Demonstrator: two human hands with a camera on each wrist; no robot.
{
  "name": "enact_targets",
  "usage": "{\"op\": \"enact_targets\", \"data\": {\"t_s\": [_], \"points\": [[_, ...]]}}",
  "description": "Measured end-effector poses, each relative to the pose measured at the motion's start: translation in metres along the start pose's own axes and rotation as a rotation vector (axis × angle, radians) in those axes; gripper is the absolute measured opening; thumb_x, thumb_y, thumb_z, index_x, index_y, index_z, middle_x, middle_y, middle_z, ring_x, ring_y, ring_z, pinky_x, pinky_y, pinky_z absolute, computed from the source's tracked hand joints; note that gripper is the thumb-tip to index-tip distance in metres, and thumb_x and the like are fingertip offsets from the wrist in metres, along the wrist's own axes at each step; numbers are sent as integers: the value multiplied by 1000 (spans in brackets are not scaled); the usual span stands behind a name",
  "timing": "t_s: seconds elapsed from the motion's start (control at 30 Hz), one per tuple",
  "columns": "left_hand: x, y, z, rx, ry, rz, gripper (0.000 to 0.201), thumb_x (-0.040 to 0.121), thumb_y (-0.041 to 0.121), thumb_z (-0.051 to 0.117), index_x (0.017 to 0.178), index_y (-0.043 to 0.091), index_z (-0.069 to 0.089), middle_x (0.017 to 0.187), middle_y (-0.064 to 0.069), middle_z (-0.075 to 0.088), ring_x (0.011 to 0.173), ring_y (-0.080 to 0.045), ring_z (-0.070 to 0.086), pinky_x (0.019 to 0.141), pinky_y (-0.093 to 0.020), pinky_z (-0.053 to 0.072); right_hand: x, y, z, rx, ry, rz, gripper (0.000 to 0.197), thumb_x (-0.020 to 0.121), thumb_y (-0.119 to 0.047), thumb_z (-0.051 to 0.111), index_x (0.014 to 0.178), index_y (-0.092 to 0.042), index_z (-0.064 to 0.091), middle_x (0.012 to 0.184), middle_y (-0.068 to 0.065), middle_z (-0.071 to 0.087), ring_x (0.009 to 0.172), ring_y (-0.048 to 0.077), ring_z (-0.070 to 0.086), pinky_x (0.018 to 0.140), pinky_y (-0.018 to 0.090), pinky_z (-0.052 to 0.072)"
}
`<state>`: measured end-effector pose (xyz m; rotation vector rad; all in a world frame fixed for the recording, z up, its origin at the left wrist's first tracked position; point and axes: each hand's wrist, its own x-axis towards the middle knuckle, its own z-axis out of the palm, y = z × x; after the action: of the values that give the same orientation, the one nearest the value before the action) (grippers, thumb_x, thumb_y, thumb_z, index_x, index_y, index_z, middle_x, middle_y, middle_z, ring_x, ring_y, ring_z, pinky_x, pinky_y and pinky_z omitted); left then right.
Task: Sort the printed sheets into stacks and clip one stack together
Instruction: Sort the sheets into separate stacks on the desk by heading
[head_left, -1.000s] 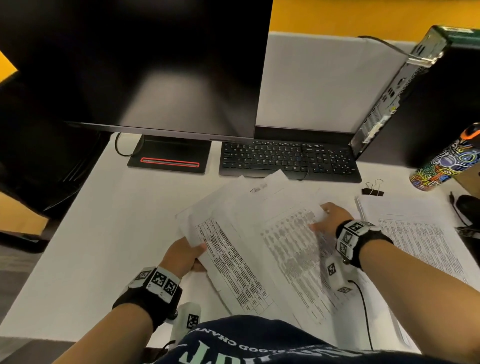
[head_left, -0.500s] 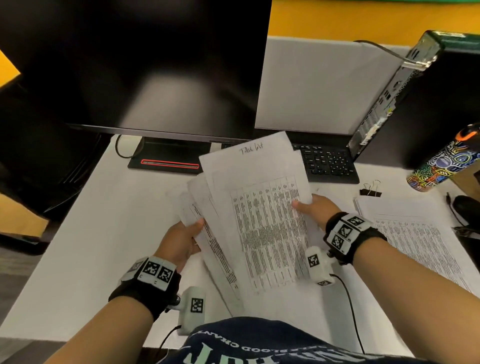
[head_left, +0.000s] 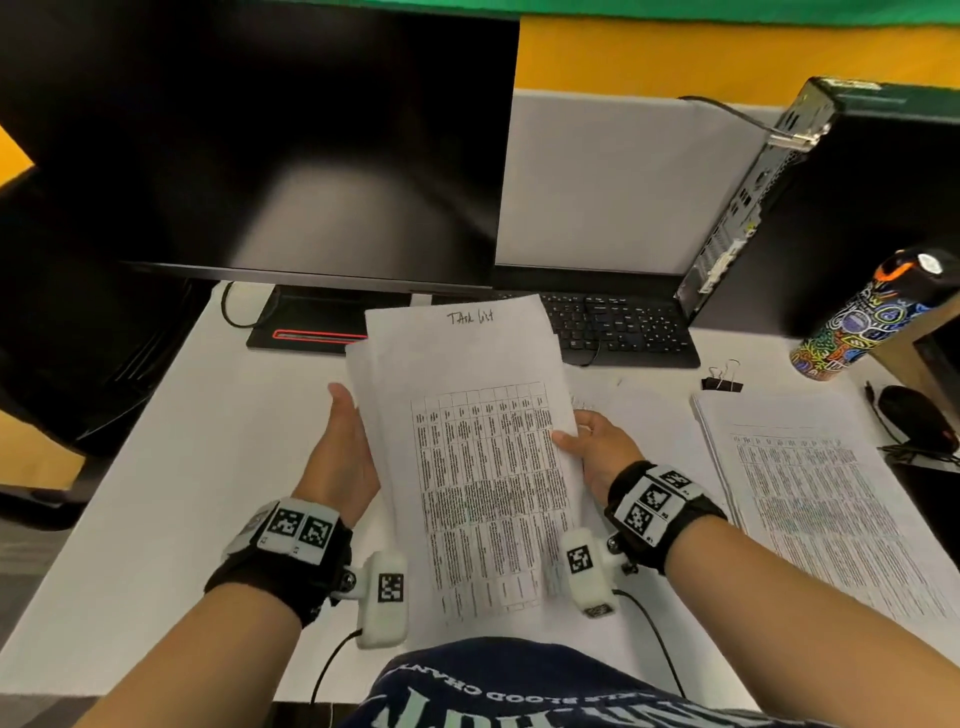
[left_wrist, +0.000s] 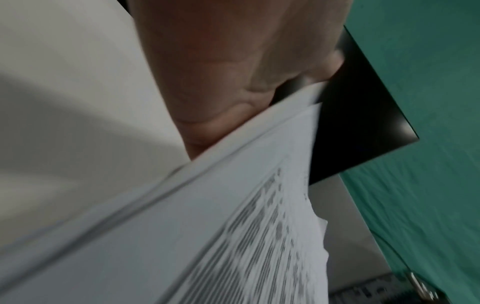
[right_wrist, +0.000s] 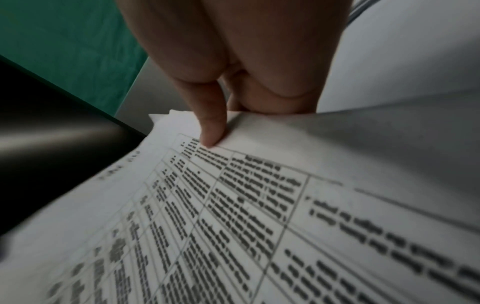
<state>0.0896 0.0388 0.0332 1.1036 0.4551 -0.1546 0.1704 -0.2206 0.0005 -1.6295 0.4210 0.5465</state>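
A bundle of printed sheets (head_left: 467, 415) with tables, headed "Task list" by hand, stands tilted up above the white desk (head_left: 182, 493) in front of me. My left hand (head_left: 340, 457) lies flat against its left edge; the left wrist view shows the sheets (left_wrist: 233, 226) butting into the palm (left_wrist: 233, 72), fingers straight. My right hand (head_left: 597, 447) pinches the right edge, its thumb (right_wrist: 213, 123) pressed on the top sheet (right_wrist: 233, 205) and fingers behind. A second stack of printed sheets (head_left: 810, 493) lies flat at the right. A black binder clip (head_left: 722, 382) sits beyond that stack.
A dark monitor (head_left: 285, 156) and a black keyboard (head_left: 623, 327) stand behind the sheets. A computer tower (head_left: 769, 197), a patterned bottle (head_left: 862, 317) and a mouse (head_left: 914, 415) line the right side. Cables run from my wrist cameras toward my body.
The fanned sheets were lifted off the desk and drawn together into one upright bundle. My left hand moved from gripping the lower left corner to lying flat along the left edge.
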Motion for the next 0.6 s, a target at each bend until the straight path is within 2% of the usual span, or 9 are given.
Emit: {"op": "enact_targets", "data": {"t_s": [0.03, 0.1, 0.17, 0.23, 0.33, 0.4, 0.47, 0.53, 0.6], "points": [[-3, -5, 0, 22, 6, -13, 86, 70, 80, 32, 136, 27, 49, 133, -1, 60, 122, -21, 56, 104, -46, 40, -1, 3, 0, -29, -4, -3, 33, 83, -9, 66, 112, -20, 56, 113, 8, 66, 105, 30, 63, 99, 48, 46], [-4, -11, 4, 165, 104, -4, 75, 74, 76, 44, 130, 28, 53, 128, -1, 63, 115, -20, 60, 100, -43, 44, -10, 0, 4, -60, -10, -55, 30, 87, -9, 61, 113, -22, 60, 116, 2, 66, 110, 26, 60, 101, 43, 44], [-2, -8, 12, 429, 157, 50, 51, 86, 44, 56, 134, 28, 47, 128, -1, 61, 109, -20, 60, 90, -38, 49, -29, -16, 8, -130, 28, -162, 28, 92, -5, 52, 117, -15, 58, 112, 0, 64, 106, 20, 59, 95, 31, 44], [-2, 3, 25, 609, 224, 135, 45, 93, 22, 46, 137, 28, 42, 129, -2, 59, 112, -23, 57, 91, -38, 48, -47, -35, 12, -147, 59, -294, 29, 94, -5, 47, 119, -15, 55, 110, -2, 63, 104, 16, 59, 89, 26, 43], [-15, 34, 53, 508, 349, 366, 41, 97, 27, 41, 137, 31, 39, 125, 4, 58, 110, -17, 55, 95, -34, 43, -73, -61, 10, -69, 104, -517, 32, 94, -4, 44, 106, -32, 52, 104, -14, 62, 97, 1, 58, 85, 19, 43], [-29, 52, 71, 376, 288, 565, 34, 99, 34, 40, 130, 46, 36, 121, 14, 57, 111, -7, 55, 95, -29, 43, -92, -75, 7, -26, 113, -652, 35, 95, -6, 44, 103, -40, 47, 104, -21, 60, 96, -13, 56, 80, 8, 44], [-42, 62, 85, 349, 220, 716, 27, 98, 38, 39, 115, 57, 32, 119, 25, 53, 111, 8, 54, 96, -19, 43, -107, -81, 1, 30, 95, -745, 36, 95, -6, 45, 111, -38, 44, 111, -20, 59, 102, -13, 57, 84, 5, 46], [-50, 60, 92, 370, 188, 778, 22, 93, 43, 39, 112, 49, 31, 114, 26, 51, 101, 18, 54, 87, -8, 45, -112, -76, -4, 51, 108, -784, 36, 94, -6, 48, 124, -26, 41, 121, -14, 58, 112, -6, 56, 93, 10, 46], [-51, 51, 95, 375, 153, 782, 34, 87, 44, 39, 118, 37, 27, 114, 21, 51, 96, 18, 56, 78, -6, 47, -112, -66, -6, 40, 147, -766, 41, 93, -8, 51, 129, -23, 39, 122, -16, 57, 111, -9, 55, 92, 10, 46]]}}
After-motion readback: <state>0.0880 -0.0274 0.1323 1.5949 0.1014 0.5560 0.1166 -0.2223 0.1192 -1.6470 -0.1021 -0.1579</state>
